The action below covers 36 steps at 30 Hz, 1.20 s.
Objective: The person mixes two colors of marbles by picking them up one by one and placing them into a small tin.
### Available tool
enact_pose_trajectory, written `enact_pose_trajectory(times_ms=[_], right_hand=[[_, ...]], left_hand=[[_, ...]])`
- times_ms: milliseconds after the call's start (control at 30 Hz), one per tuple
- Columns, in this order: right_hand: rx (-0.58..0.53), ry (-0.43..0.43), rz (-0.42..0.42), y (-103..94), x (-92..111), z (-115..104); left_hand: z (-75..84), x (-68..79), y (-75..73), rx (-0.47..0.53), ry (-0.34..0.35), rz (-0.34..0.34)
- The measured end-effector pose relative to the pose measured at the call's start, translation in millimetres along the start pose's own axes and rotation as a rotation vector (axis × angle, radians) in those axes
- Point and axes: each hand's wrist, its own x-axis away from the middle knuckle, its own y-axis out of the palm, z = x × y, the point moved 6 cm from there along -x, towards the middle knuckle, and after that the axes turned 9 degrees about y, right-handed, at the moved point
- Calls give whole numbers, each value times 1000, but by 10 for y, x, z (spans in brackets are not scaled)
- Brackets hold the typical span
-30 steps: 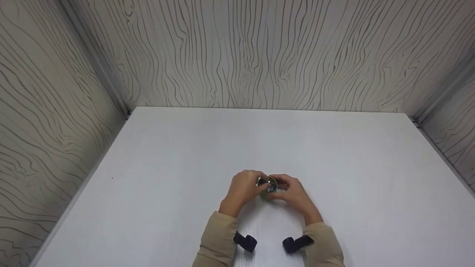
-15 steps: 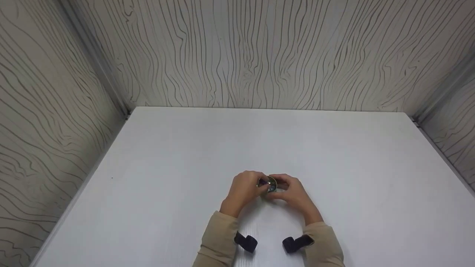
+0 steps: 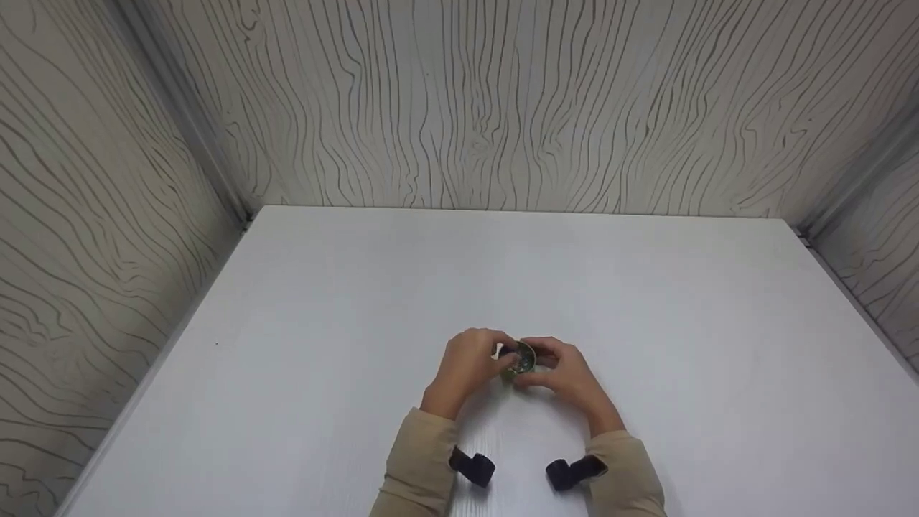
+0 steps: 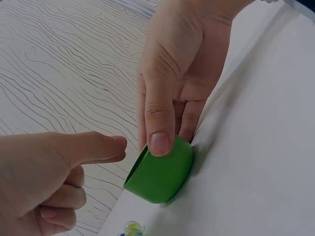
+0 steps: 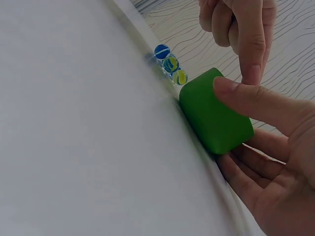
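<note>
My right hand grips a small green cup, thumb on its near wall and fingers on the far side. The cup's base is at the white table. Over the cup's mouth is my left hand, thumb and index finger stretched toward the opening. In the left wrist view, the other fingers of my left hand are curled in, and nothing shows between its fingertips. Several clear glass marbles with blue and yellow swirls lie beside the cup. What is inside the cup is hard to make out.
The white tabletop spreads around both hands. Wood-grain panels rise behind the table and along its sides. Black wrist mounts stick out from both beige sleeves.
My left hand has shifted slightly to the left, and more of the cup's inside shows. A bright spot near its fingertips has faded. My right hand holds the cup in the same place.
</note>
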Motion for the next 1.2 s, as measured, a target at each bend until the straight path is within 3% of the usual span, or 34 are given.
enact_pose_trajectory(times_ms=[400, 967, 1200], right_hand=[[15, 30, 23, -3, 1, -17], [12, 23, 14, 0, -6, 11], [22, 22, 20, 4, -1, 4]], left_hand=[[-131, 50, -228, 54, -32, 108], [-223, 103, -317, 85, -48, 170], [-281, 122, -323, 94, -67, 163]])
